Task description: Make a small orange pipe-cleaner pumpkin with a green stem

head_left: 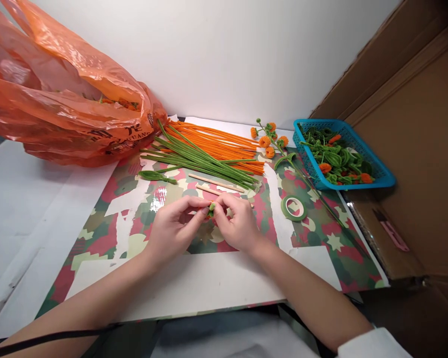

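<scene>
Both hands met over the middle of the mat. The left hand and the right hand each pinched the same small green piece between thumb and fingertips, held just above the mat, near the two sticks.

Judgement: the step appeared to be rolling or winding the green piece into shape. Done well, it called for a tight pinch close to the end, small turns from one hand while the other held fast, and both wrists kept low for steadiness. A loose grip would likely let the piece unwind.

The surface was a camouflage-patterned mat laid over white sheets, with torn pale patches. Behind the hands lay green stems crossing orange stems, touching. A roll of green tape sat to the right of the hands, apart from them. A finished flower sprig lay beside a blue basket holding green and orange pieces. An orange bag slumped at far left. A white wall stood behind; a cardboard box flanked the right.
</scene>
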